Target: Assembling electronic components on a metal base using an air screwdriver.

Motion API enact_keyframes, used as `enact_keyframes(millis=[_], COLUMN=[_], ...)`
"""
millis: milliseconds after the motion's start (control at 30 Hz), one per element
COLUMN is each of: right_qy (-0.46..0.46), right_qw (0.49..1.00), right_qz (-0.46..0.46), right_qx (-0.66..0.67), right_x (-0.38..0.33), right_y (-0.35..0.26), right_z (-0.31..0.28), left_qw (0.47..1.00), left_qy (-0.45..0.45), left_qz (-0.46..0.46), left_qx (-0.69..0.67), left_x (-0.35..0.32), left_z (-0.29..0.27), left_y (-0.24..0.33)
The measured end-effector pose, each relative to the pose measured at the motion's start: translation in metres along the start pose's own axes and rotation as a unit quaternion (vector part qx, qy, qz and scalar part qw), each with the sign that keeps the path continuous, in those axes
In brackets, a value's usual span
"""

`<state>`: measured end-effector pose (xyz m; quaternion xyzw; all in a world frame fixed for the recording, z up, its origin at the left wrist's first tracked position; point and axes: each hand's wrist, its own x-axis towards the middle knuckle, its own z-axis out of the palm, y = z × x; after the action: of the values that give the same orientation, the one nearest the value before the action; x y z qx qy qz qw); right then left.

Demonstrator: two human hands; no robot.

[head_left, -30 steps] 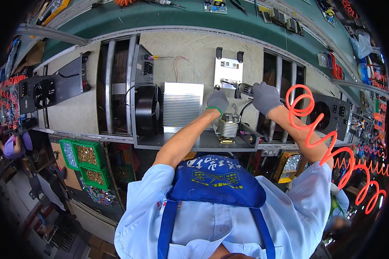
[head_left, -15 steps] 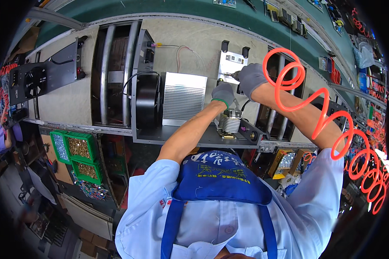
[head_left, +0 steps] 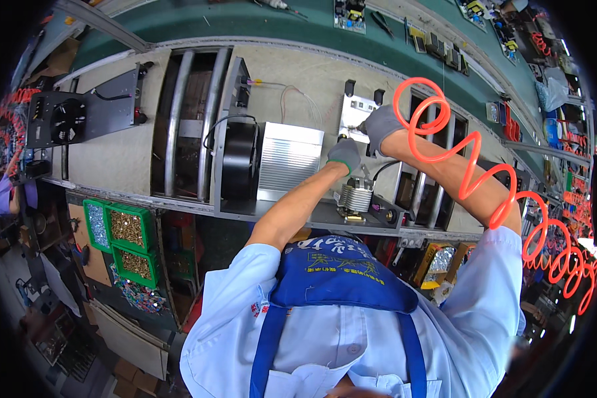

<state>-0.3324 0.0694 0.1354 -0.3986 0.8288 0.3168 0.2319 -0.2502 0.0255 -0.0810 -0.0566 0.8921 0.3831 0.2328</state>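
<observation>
My left hand (head_left: 344,154), in a grey glove with a green cuff, is at the near edge of a silver metal plate (head_left: 358,106) with dark corner feet. Its fingers are closed; what they pinch is hidden. Gloved too, my right hand (head_left: 382,126) wraps round a driver-like tool whose dark nose (head_left: 362,127) points at the plate. Most of the tool is hidden by the hand. Both hands are above an open grey metal chassis (head_left: 292,211). Inside it sit a black fan (head_left: 240,159), a ribbed silver heat sink (head_left: 290,159) and a finned metal coil part (head_left: 357,197).
A red coiled hose (head_left: 472,159) loops over my right forearm. Metal rollers (head_left: 179,126) cross gaps in the bench. Another grey chassis with a fan (head_left: 67,121) stands left. Green bins of screws (head_left: 127,227) are lower left. A circuit board (head_left: 349,14) lies on the far green surface.
The whole view has shifted a little, so the bench appears lower and further right. Both hands stay at the silver plate, and the red hose has swung slightly left.
</observation>
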Motion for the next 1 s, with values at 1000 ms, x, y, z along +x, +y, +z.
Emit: enact_keyframes(millis=[1000], right_qy=[0.148], right_qw=[0.753], right_qz=[0.011], right_qx=[0.641], right_x=[-0.178], right_y=[-0.116], right_z=[0.062], left_qw=[0.763], left_qy=[0.236], left_qz=[-0.009], left_qx=[-0.601], left_x=[-0.230], left_z=[-0.165], left_y=[-0.057])
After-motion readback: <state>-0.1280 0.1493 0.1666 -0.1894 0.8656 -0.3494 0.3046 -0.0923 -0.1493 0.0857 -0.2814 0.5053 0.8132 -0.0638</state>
